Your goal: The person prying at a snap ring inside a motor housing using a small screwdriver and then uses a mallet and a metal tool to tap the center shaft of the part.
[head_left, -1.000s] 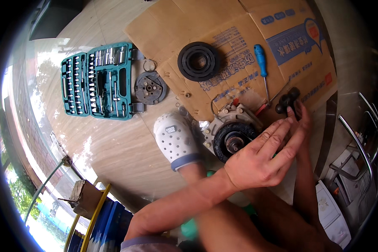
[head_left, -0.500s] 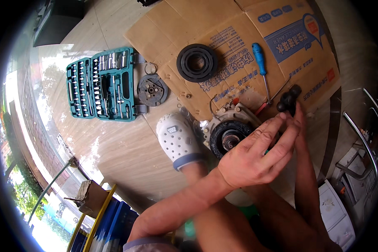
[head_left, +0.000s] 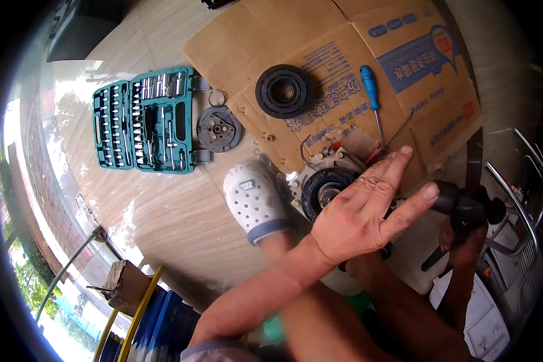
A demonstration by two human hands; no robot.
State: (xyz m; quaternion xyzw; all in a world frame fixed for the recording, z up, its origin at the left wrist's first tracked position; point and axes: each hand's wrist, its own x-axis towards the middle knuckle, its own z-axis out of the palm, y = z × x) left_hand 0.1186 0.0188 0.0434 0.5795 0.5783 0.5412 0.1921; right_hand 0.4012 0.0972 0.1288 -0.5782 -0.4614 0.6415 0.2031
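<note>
Floor [head_left: 181,223] of pale, streaky tile spreads out under everything, with bright daylight along the left side of the room. A wide cardboard sheet [head_left: 241,42] lies on it, ahead of me and to my right. At lower left stands a yellow-framed rack [head_left: 169,329] of blue boxes. The teal tool case [head_left: 180,120] lies open on the tile to my left.

Right of my white shoe [head_left: 256,196], at the cardboard's near edge, sits the machine [head_left: 332,161]; its black pulley [head_left: 312,193] faces up toward me, shaft in the middle, partly covered by my left hand [head_left: 359,217].

The black hammer [head_left: 467,205] is off to my right, apart from the machine. Its head lies crosswise, long axis running left to right and dipping slightly rightward; the handle's end pokes out below, toward me and leftward.

My left forearm slants in from lower left, back of the hand upward. The left fingers are straight and parted, pointing forward and right; the palm is hidden, so I can't tell what lies under it. My right hand [head_left: 461,241] has its fingers curled round the handle, just below the head.

A loose black ring [head_left: 268,99] lies flat on the cardboard; near it, a blue screwdriver [head_left: 370,87] points its tip back toward me.
</note>
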